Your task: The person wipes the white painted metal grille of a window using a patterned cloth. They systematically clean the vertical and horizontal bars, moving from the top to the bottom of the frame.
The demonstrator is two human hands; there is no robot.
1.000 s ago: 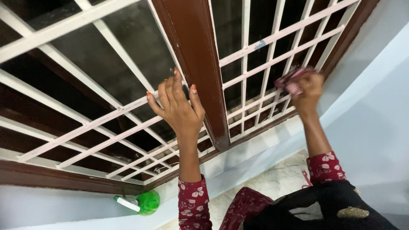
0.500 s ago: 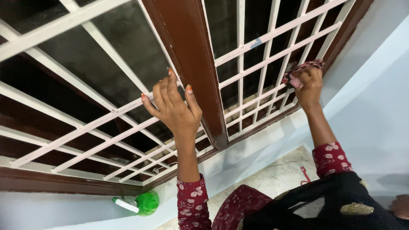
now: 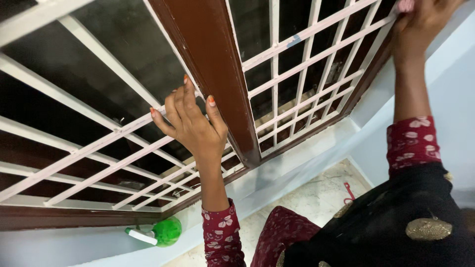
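My left hand (image 3: 190,123) rests flat against the white window grille (image 3: 99,143), fingers spread beside the brown wooden centre post (image 3: 217,74). It holds nothing. My right hand (image 3: 420,22) is raised to the upper right corner of the grille, closed on a pink cloth (image 3: 405,5) pressed to a white bar near the brown frame. Most of the cloth is cut off by the top edge of the picture. Both arms wear red floral sleeves.
A green spray bottle (image 3: 161,232) with a white nozzle lies on the pale sill below the window. Beneath me is a speckled light floor (image 3: 316,198) with a small red object (image 3: 349,193). Pale blue walls flank the window.
My right hand with the cloth has moved up and right along the grille toward the frame's corner. My left hand stays pressed on the bars by the post.
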